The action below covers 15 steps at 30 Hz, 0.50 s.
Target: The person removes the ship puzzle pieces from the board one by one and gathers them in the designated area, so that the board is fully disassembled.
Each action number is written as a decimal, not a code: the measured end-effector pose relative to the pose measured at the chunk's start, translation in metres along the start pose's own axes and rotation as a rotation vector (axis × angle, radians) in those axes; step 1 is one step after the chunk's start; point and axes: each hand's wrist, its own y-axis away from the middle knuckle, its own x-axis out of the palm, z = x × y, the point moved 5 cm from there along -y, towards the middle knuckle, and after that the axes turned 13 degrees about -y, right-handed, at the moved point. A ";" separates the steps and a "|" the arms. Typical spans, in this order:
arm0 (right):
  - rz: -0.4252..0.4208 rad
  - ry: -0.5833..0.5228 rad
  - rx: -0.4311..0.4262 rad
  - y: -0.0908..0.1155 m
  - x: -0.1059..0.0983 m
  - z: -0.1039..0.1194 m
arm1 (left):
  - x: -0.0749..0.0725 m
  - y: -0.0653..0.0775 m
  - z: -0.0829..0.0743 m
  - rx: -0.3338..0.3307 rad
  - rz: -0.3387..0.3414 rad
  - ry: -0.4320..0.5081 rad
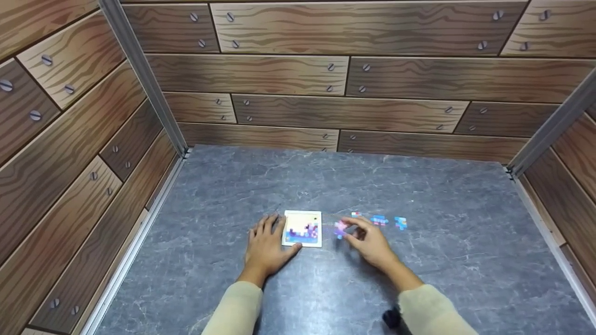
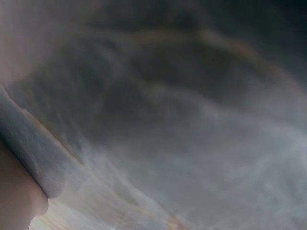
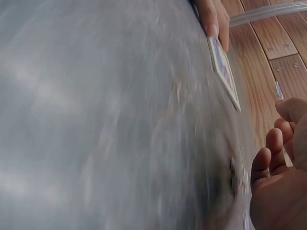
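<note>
A small square jigsaw puzzle board [image 1: 301, 217] with a pale rim lies on the grey tabletop, its picture partly cream and partly blue and purple. My left hand [image 1: 268, 244] lies along the board's left side with fingers extended, the thumb near the lower edge. Just right of the board, my right hand [image 1: 370, 242] pinches a pink and blue puzzle piece [image 1: 340, 229] between thumb and fingers, held above the table. The right wrist view shows this piece [image 3: 278, 90] edge-on at the fingertips, with the other fingers curled. Only blurred tabletop and a bit of skin appear in the left wrist view.
Loose puzzle pieces lie beyond the right hand: a blue one [image 1: 379, 220], another blue one [image 1: 400, 223] farther right, and one partly hidden [image 1: 356, 214]. A black object [image 1: 392, 318] is beside the right sleeve. Wood-patterned walls [image 1: 288, 74] enclose the table.
</note>
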 end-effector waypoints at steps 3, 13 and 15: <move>-0.013 0.021 -0.010 0.009 -0.022 -0.003 | 0.001 0.000 -0.001 0.001 -0.004 0.002; -0.099 0.117 -0.007 0.038 -0.088 -0.017 | 0.001 0.000 -0.001 0.000 0.003 -0.002; -0.101 0.148 -0.003 0.042 -0.096 -0.020 | 0.001 0.000 -0.001 0.001 0.001 0.004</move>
